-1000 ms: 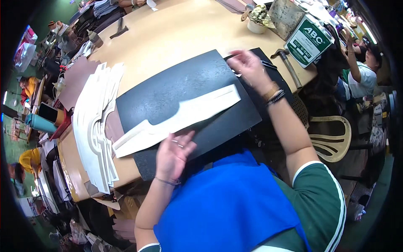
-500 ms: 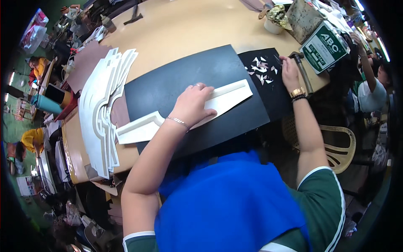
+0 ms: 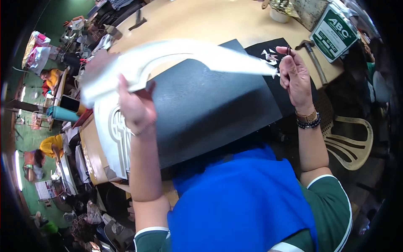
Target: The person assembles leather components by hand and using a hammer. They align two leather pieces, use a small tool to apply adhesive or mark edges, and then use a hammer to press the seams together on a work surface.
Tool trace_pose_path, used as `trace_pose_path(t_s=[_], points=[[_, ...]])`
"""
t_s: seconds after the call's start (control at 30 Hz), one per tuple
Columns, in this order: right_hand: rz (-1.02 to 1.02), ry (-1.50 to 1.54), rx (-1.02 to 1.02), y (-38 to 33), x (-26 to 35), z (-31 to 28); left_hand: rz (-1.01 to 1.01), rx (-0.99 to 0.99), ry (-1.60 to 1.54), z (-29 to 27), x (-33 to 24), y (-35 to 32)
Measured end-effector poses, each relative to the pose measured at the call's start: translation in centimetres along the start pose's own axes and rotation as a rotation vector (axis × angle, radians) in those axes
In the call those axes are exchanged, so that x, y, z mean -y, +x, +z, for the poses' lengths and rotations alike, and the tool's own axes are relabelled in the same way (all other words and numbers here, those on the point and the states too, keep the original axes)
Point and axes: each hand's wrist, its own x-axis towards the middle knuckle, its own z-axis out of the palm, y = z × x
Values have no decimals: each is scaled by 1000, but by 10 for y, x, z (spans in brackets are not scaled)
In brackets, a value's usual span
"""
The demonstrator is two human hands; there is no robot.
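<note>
My left hand [image 3: 137,108] grips one end of a long, curved white panel [image 3: 176,50], which is raised over the table and blurred by motion. Its narrow far end points toward my right hand [image 3: 297,80]. My right hand is closed around a small dark tool [image 3: 289,51]; most of it is hidden, so its kind is unclear. Below the panel lies a large dark mat [image 3: 210,113]. White and pinkish triangular scraps [image 3: 269,56] rest on a black sheet [image 3: 282,90] by my right hand. Similar white panels [image 3: 110,138] are stacked at the left.
A hammer [image 3: 314,63] lies at the right, beside a green and white rectangular can [image 3: 334,33]. Behind stands a white tub [image 3: 280,14]. Another hammer [image 3: 137,21] is at the far left. A plastic chair [image 3: 350,143] stands at the right; other people sit at the left.
My left hand has lifted the white panel off the mat and swung it left, toward the stack. My right hand has turned and come away from the scraps, still holding the dark tool.
</note>
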Motion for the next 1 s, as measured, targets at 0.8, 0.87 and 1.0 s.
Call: trace_pose_path(t_s=[0.8,0.87,1.0], points=[[732,116,359,-49,-60,88,-415,278,127,-44,90,-40],[760,116,410,-45,-58,93,-472,257,85,-47,100,-43],[821,135,446,-38,-69,95,-361,289,124,-42,107,-50]])
